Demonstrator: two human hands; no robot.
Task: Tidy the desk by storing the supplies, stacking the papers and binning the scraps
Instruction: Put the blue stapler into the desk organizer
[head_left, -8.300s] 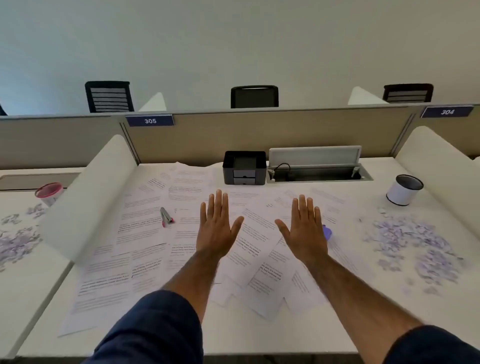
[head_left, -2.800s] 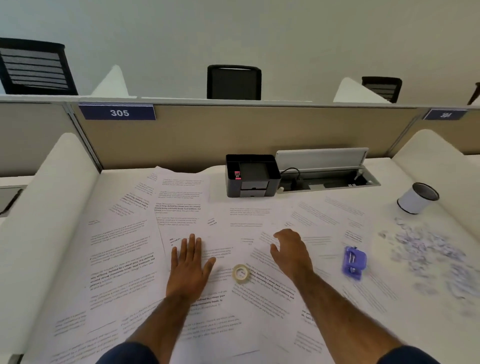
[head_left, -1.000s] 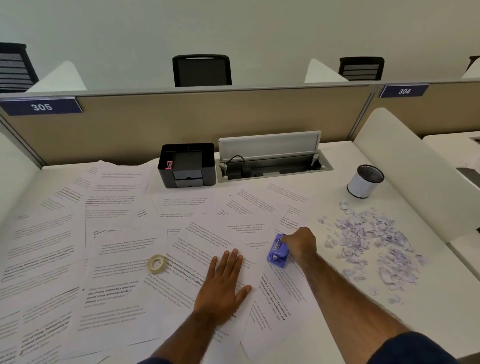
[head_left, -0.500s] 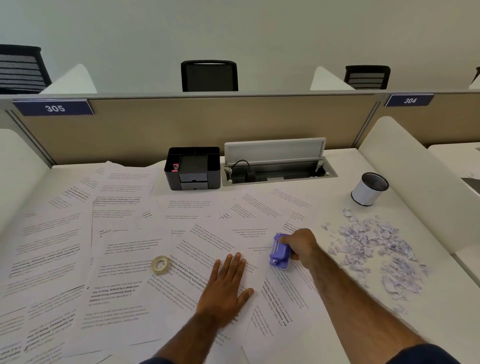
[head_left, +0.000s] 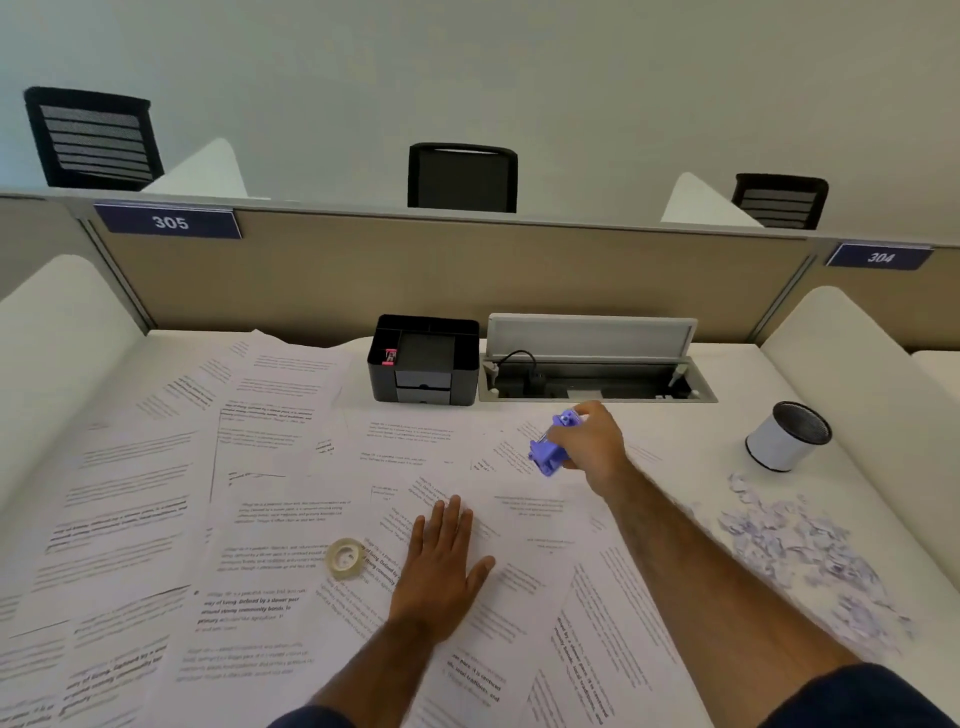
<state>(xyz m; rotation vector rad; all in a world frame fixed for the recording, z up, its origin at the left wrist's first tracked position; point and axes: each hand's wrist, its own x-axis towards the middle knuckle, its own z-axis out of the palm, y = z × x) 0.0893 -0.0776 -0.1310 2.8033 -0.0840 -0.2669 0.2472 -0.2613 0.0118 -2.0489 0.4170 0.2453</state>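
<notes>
My right hand (head_left: 592, 446) is clamped on the small purple stapler (head_left: 546, 449) (a stapler as best I can judge), holding it clear above the papers (head_left: 260, 467). The black desk organizer (head_left: 423, 384) stands ahead and to the left of it, against the partition, near but not under it. My right hand is much the nearer one. The stapler's long axis is tilted, upper end toward the open cable hatch (head_left: 597, 387), lower end toward me and leftward. I judge it must swing left and level out to drop into a compartment.

My left hand (head_left: 440, 574) lies flat on the sheets, fingers straight, holding nothing, with the tape roll (head_left: 345, 557) just beside it on its left. The paper scraps (head_left: 810, 551) lie well to the right, near the white cup (head_left: 779, 447).

My fingers cover the stapler's far side. The organizer's compartments are dark — only a pink thing (head_left: 388, 356) in the left one shows, and I cannot tell which slot would take the stapler.
</notes>
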